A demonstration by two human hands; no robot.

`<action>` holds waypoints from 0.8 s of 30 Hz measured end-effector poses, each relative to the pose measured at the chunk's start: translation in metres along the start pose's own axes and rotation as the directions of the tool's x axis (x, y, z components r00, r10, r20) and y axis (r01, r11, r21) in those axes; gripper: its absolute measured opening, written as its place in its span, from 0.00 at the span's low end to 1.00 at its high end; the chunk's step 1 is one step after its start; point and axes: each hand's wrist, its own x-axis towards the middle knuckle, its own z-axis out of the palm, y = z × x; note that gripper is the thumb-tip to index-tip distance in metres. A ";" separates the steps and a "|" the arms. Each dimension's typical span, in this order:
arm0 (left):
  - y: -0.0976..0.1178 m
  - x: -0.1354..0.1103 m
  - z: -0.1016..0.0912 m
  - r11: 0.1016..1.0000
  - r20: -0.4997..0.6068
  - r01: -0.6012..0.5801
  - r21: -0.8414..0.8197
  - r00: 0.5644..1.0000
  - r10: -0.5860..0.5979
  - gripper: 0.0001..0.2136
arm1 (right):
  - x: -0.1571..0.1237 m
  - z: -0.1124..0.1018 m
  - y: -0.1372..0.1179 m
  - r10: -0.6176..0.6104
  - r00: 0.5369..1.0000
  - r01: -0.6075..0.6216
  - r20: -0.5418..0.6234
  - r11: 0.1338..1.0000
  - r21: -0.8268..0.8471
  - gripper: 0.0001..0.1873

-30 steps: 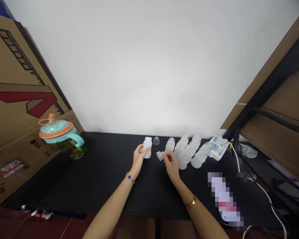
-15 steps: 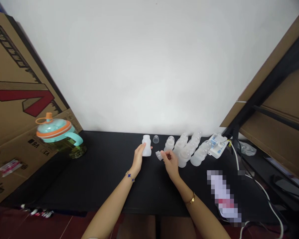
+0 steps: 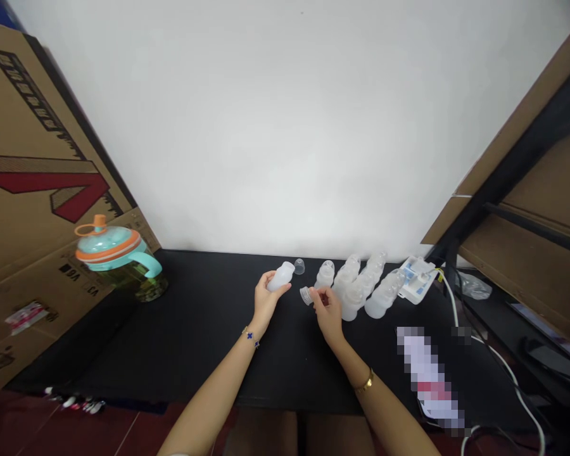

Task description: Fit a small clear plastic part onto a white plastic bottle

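Note:
My left hand (image 3: 266, 299) is closed round a small white plastic bottle (image 3: 282, 277), which is tilted with its mouth pointing up and to the right. My right hand (image 3: 327, 309) pinches a small clear cap (image 3: 306, 296) just right of that bottle. A clear dome-shaped cover (image 3: 299, 266) stands on the black table (image 3: 194, 329) behind the two hands. Several more translucent bottles (image 3: 361, 288) stand in rows just right of my right hand.
A green jug with a teal and orange lid (image 3: 118, 259) stands at the table's left end, against a large cardboard box (image 3: 33, 190). A white power strip (image 3: 415, 278) with a cable lies at the back right. A dark shelf frame (image 3: 513, 209) rises on the right.
The bottle in my left hand has gone from upright on the table to lifted and tilted to the right. My right hand with the cap has barely moved.

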 end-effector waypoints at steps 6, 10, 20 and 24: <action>-0.003 0.001 -0.002 0.969 -0.016 -0.130 0.211 0.990 0.137 0.20 | 0.000 0.000 0.000 0.004 1.000 -0.004 -0.002 1.000 0.005 0.22; -0.002 -0.002 -0.002 0.930 -0.011 -0.191 0.314 0.979 0.205 0.18 | 0.000 0.000 0.000 -0.003 1.000 0.003 0.001 1.000 0.007 0.21; 0.001 -0.007 -0.001 0.840 0.044 -0.279 0.465 0.955 0.293 0.18 | -0.001 0.000 0.000 0.039 0.999 -0.039 -0.004 0.998 0.044 0.22; 0.003 -0.009 0.000 0.797 0.102 -0.320 0.513 0.944 0.313 0.18 | -0.001 0.001 0.003 0.029 1.000 -0.030 0.005 0.998 0.053 0.21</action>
